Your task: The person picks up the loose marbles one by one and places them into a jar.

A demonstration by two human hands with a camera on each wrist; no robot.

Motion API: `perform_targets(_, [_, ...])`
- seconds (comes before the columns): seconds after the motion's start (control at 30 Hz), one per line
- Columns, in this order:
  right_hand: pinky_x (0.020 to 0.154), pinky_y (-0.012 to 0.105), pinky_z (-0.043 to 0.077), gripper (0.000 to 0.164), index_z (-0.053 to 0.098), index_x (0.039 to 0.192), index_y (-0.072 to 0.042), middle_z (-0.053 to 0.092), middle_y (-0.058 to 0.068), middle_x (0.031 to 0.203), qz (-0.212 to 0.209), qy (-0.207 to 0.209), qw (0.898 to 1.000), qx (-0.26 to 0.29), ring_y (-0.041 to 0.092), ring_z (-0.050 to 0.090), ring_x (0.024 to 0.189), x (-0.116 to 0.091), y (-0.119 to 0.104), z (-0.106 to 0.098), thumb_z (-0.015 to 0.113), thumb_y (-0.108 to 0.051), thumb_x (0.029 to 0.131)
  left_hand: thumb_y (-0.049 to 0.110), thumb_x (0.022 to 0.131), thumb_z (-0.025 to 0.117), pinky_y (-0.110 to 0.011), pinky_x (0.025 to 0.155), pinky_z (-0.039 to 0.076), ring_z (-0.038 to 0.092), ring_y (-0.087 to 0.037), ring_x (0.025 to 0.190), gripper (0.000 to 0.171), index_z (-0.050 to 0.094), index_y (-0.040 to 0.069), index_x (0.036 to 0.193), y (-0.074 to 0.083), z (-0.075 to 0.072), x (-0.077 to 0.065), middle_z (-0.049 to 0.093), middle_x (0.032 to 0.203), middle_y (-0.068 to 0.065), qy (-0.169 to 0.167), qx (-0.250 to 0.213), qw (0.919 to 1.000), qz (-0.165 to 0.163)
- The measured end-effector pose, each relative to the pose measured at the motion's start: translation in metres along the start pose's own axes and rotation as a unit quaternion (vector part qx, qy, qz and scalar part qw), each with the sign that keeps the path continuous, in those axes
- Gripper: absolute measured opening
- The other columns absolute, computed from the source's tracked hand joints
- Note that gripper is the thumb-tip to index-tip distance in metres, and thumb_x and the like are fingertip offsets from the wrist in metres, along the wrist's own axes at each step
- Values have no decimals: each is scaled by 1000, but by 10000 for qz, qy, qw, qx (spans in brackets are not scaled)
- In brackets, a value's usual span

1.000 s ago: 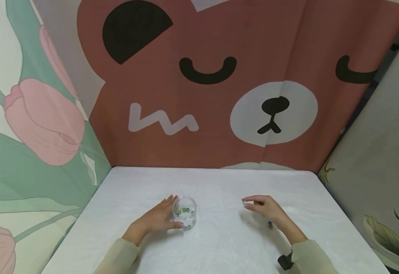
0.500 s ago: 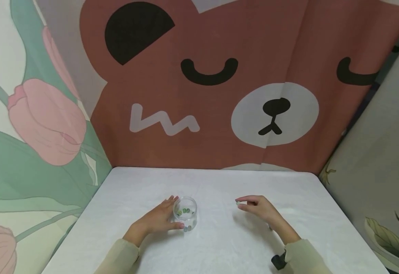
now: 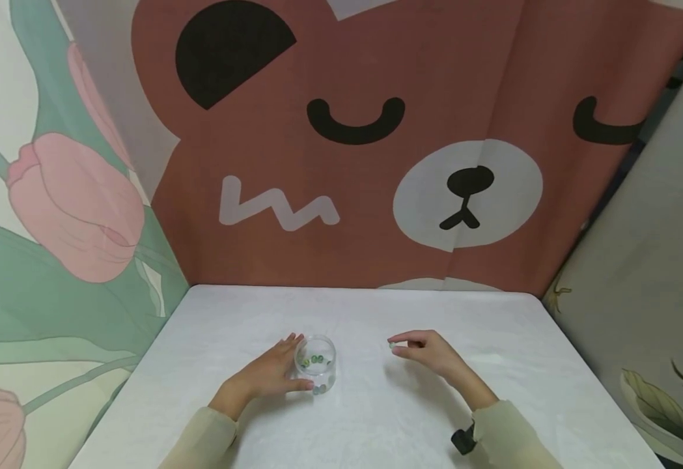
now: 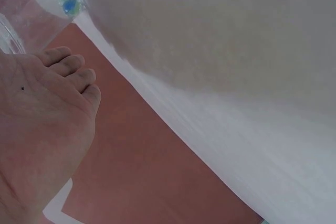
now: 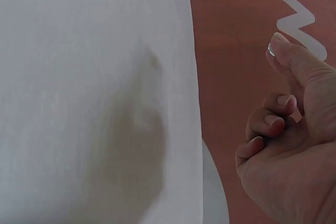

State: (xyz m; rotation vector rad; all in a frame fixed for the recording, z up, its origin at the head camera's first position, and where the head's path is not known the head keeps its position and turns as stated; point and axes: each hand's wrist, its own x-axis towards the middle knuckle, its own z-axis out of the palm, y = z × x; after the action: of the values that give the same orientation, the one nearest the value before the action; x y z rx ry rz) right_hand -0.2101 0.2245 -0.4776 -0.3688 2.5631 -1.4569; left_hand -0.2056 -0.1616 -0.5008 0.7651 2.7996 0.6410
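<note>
A clear round jar stands upright on the table, with several green and bluish glass marbles in it. My left hand holds the jar from its left side, thumb across the front and fingers towards the back. In the left wrist view, the fingertips come right up to the jar wall. To the right of the jar, my right hand pinches a small pale glass marble between thumb and index finger, above the table. The right wrist view shows the marble's edge and the other fingers curled in.
The white-covered table reaches back to a brown bear-print cloth. A floral cloth hangs on the left, a grey one on the right. A black wrist device shows at the right sleeve.
My right hand has moved left towards the jar with the pinched marble. A dark blue marble on the table, seen earlier beside the right wrist, is now hidden. My left hand stays put.
</note>
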Motion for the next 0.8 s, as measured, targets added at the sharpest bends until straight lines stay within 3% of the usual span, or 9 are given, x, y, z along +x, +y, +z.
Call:
perform_targets(0.5, [53, 20, 32, 32, 79, 115, -16, 44, -5, 65, -237, -203, 9993, 194, 11, 38, 62, 12, -13, 22, 80, -33, 88, 71, 84, 66, -51, 127, 15, 15, -32, 156, 110, 25, 4, 160, 1, 1, 0, 23, 167, -15, -37, -27, 10000, -81])
perform_targets(0.8, [51, 19, 30, 35, 76, 118, -8, 43, -6, 63, -402, -388, 9978, 352, 9, 35, 58, 17, -20, 36, 78, -30, 90, 71, 84, 66, -52, 127, 16, 16, -32, 156, 110, 25, 5, 160, 2, 0, 1, 23, 167, -15, -38, -49, 9999, -85])
